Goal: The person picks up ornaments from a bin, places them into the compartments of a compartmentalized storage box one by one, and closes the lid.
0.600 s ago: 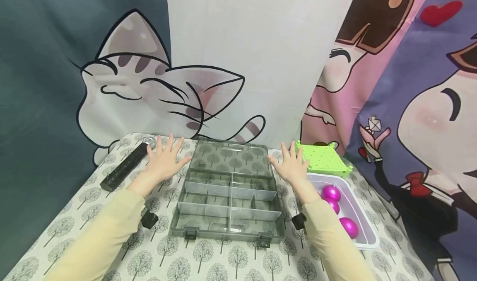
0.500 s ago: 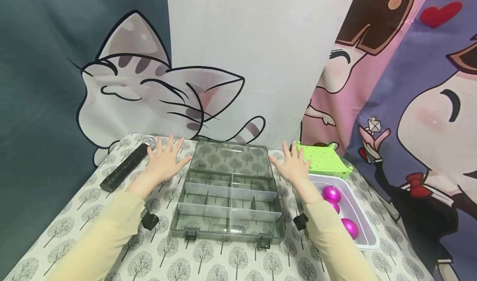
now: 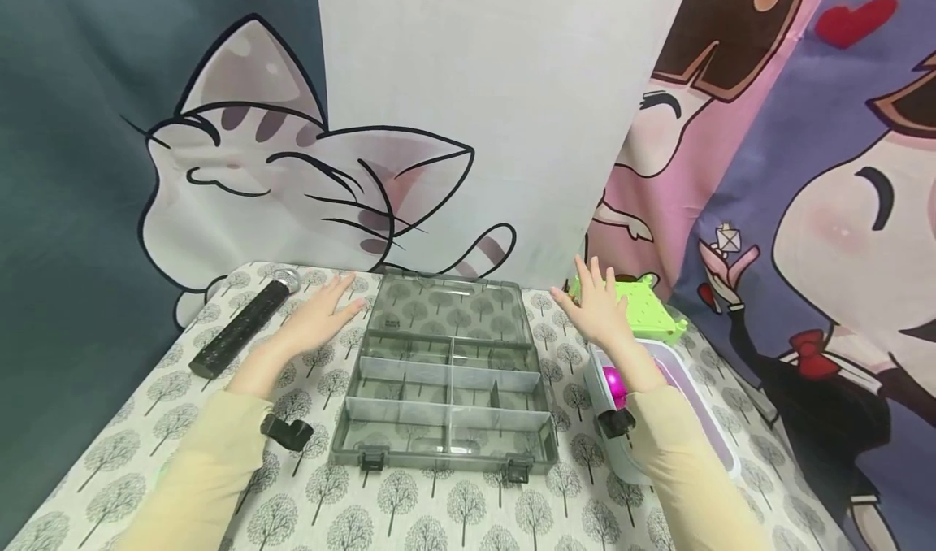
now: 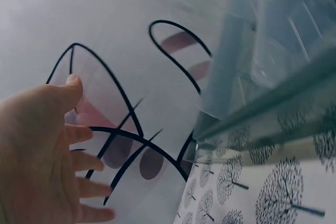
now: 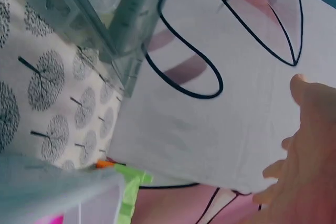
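Note:
Between the hands lies a clear grey organizer box (image 3: 449,392) with its lid (image 3: 453,311) folded back, its compartments bare. My left hand (image 3: 318,317) is spread to the left of the lid, holding nothing. Farther left is a black microphone-like cylinder (image 3: 244,327) with a silvery end. The right hand (image 3: 600,307), fingers extended and holding nothing, is over the near left edge of a bright green perforated rack (image 3: 647,311). Under the right forearm stands a white tub (image 3: 712,433); a shiny magenta ball (image 3: 614,382) shows in it, the others mostly hidden.
A tablecloth (image 3: 395,510) printed with trees covers the table. Behind it hangs a cartoon cloth (image 3: 512,88) with a cat and figures. In the right wrist view, the tub wall (image 5: 100,192) and green rack (image 5: 134,187) sit low in the frame.
The right hand has moved right and slightly up, its forearm now covering more of the tub. The left hand has turned and shifted a little left. The head view has shifted slightly.

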Tool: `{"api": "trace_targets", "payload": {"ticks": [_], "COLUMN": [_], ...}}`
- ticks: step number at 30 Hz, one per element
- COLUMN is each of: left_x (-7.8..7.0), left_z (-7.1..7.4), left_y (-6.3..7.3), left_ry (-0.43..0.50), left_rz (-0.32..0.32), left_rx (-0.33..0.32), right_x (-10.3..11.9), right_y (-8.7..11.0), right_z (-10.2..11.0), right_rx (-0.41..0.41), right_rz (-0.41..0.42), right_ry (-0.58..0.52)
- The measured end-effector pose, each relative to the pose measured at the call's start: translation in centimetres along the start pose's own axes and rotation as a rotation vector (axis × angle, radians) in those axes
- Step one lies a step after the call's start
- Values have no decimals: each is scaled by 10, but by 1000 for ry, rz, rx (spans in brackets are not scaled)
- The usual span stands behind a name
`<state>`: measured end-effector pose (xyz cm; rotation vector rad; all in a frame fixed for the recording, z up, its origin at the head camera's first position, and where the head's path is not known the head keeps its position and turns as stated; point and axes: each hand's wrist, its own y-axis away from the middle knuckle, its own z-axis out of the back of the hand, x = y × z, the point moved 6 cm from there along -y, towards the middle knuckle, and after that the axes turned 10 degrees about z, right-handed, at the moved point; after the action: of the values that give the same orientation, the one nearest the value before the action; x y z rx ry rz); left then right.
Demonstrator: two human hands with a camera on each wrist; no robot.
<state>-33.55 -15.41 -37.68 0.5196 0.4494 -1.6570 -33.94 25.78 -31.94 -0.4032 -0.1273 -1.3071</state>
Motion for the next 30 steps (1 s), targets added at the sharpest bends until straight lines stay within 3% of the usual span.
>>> {"api": "trace_targets", "payload": {"ticks": [5, 13, 22, 26, 30], "left_x": [3, 19, 46, 56, 64], "left_z": [-4, -14, -32, -42, -47], "left_y": [7, 14, 18, 14, 13], "left_ry": [138, 426, 722, 869, 951], "left_rz": [-51, -21, 42, 65, 73], "left_rx": [51, 126, 148, 136, 106], "right_x": [-12, -35, -67, -82, -91], "right_y": [-2, 7, 20, 24, 26], "right_z": [20, 44, 36, 28, 23], "right_rx": [-51, -51, -30, 4, 34], "right_rz": [98, 169, 182, 188, 203], "right_ry": [-63, -99, -123, -150, -176]}}
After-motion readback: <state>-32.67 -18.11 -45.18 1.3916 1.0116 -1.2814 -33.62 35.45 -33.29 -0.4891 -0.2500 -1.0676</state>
